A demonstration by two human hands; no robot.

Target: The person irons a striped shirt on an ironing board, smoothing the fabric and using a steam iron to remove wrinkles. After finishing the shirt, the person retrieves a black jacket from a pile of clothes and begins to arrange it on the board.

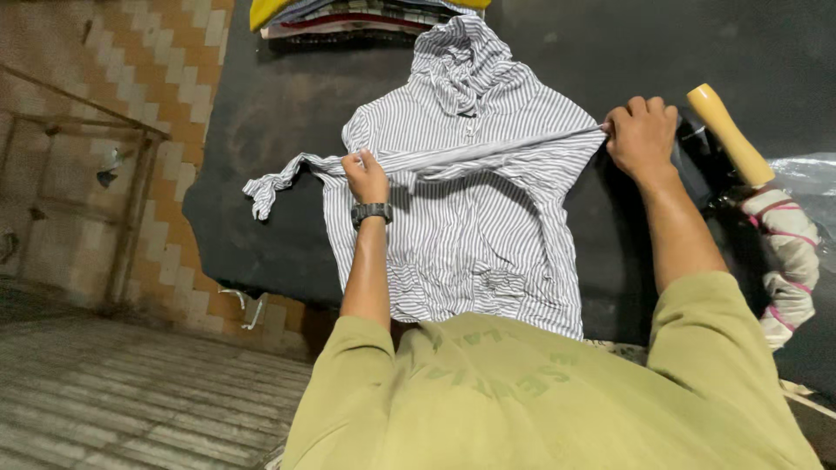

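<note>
Stretching striped shirt (488, 226) sleeve, both hands

- a grey-and-white striped shirt (470, 218) lies spread flat on a dark padded surface (279, 130), collar away from the person.
- the left hand (366, 177), a dark watch (371, 211) on its wrist, pinches a long striped strip of the shirt's fabric (488, 154).
- the right hand (642, 135) grips the strip's other end at the shirt's right edge, the strip pulled straight between both hands.
- the strip's loose tail (274, 183) trails off to the left.
- a pale wooden handle (730, 135) stands just right of the right hand.
- a stack of folded clothes (357, 17) sits beyond the collar.
</note>
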